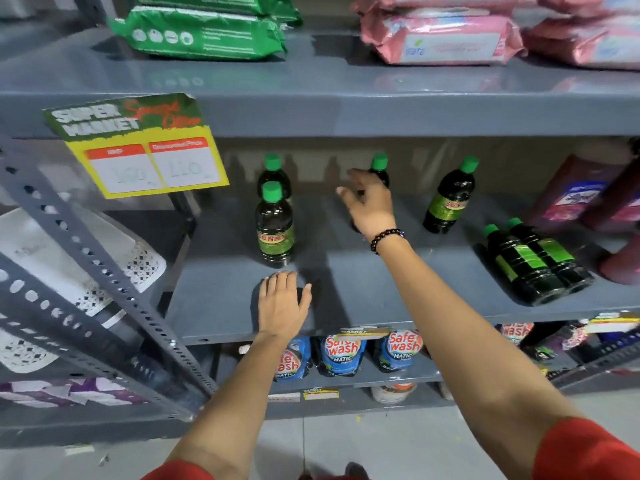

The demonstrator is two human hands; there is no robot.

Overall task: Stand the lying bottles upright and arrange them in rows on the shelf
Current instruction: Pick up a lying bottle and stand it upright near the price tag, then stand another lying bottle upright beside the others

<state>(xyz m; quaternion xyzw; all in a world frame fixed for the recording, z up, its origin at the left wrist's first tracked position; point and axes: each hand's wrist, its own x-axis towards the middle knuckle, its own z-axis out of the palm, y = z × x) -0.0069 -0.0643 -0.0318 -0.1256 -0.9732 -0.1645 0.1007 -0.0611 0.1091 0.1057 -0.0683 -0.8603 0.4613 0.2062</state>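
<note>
Dark bottles with green caps stand on the grey middle shelf. Two upright bottles stand one behind the other at the left. My right hand grips another bottle, which leans slightly; the hand hides most of it. One more bottle stands to the right. Two lying bottles rest side by side at the right, caps pointing to the back left. My left hand lies flat on the shelf in front of the left bottles, holding nothing.
A yellow and green price sign hangs from the upper shelf at the left. Maroon bottles crowd the right end. Green and pink packs lie on the shelf above, blue detergent pouches below. A perforated steel brace slants at the left.
</note>
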